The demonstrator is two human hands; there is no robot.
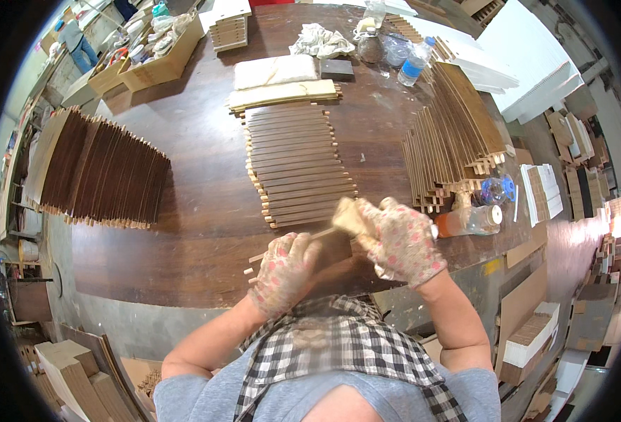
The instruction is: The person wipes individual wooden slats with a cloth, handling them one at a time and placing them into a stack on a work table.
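My left hand [282, 273], in a patterned work glove, is closed on a brown wooden board [334, 251] with pale pegs at its end, held just above the table's near edge. In my gloved right hand [405, 243] is a yellowish sponge-like pad [351, 216], gripped by the fingers over the board's far edge; whether it touches the board is blurred. Directly beyond my hands lies a row of brown slats [293, 158] with pale pegs at both ends. Part of the held board is hidden behind my left hand.
Stacks of brown pegged boards stand left [103, 169] and right [447, 130] on the brown table [205, 162]. A bottle of orange liquid [465, 221] lies near my right hand. Farther back are a water bottle [414, 65], white rags [321, 42] and a cardboard box [159, 67].
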